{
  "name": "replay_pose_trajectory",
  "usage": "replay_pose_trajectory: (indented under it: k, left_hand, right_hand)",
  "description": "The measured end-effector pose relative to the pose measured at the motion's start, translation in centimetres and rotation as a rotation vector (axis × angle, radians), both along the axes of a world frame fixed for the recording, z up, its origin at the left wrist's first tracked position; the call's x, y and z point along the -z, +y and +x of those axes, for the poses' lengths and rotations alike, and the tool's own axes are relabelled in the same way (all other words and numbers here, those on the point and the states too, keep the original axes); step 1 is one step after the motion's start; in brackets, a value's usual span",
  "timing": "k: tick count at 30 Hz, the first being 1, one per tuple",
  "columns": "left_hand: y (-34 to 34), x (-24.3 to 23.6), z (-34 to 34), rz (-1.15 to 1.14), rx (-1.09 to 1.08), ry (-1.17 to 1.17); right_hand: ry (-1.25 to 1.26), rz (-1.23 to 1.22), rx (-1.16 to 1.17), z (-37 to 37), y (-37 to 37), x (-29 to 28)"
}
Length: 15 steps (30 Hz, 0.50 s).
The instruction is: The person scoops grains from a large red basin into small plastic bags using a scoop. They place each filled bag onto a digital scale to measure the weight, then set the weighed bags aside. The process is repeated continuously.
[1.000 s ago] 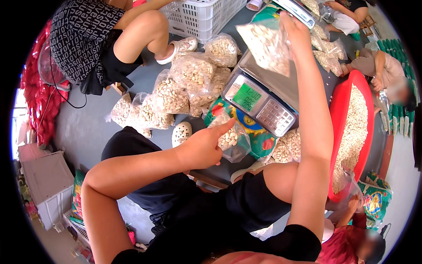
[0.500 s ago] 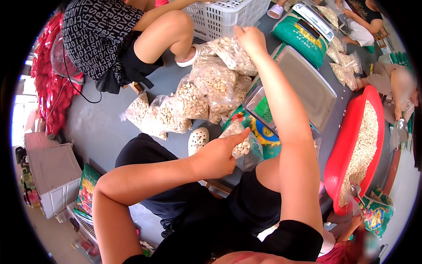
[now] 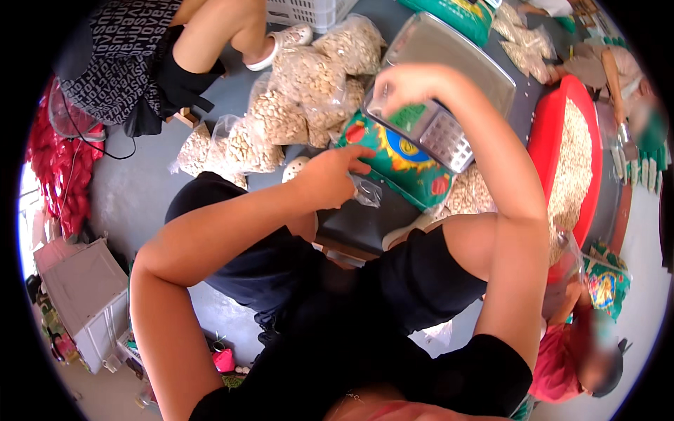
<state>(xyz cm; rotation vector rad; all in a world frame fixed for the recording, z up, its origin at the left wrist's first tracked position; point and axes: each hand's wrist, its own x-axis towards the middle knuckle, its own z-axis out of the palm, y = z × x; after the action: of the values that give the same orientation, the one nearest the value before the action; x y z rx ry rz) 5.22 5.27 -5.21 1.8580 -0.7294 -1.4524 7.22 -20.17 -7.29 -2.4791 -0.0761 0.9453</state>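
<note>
My left hand point(image 3: 324, 179) is closed in front of my knees, with its thumb and forefinger partly apart. Crumpled clear plastic, apparently part of a bag point(image 3: 368, 191), shows below the fingers; anything inside is hidden behind the hand. My right hand point(image 3: 411, 88), smeared by motion, hovers over the near left part of a metal-topped scale point(image 3: 460, 59). Its fingers bend downward, too blurred to read. Under the scale lies a green printed sack point(image 3: 414, 179). Left of it, several clear bags of pale beans or nuts point(image 3: 279, 118) are heaped on the floor.
A long red tub point(image 3: 593, 161) of pale pieces stands at right, where another person's hand point(image 3: 618, 112) holds a metal scoop. Another person point(image 3: 126, 63) sits at far left near a white crate point(image 3: 305, 12). A grey box point(image 3: 81, 295) is at lower left.
My right hand has left the bag it held over the heap and come down over the scale. That bag now rests on the heap. The whole view has shifted.
</note>
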Motion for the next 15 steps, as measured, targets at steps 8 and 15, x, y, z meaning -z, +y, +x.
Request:
replay_pose_trajectory:
  k: [8, 15]
  left_hand:
    - [-1.1, -0.6, -3.1, -0.336, -0.035, -0.180]
    - [-0.8, -0.2, -3.4, -0.392, 0.299, -0.902]
  right_hand:
    - [-0.242, -0.184, -0.126, -14.8, 7.2, 6.1]
    - [-0.417, -0.060, 0.030, -18.7, 5.6, 4.3]
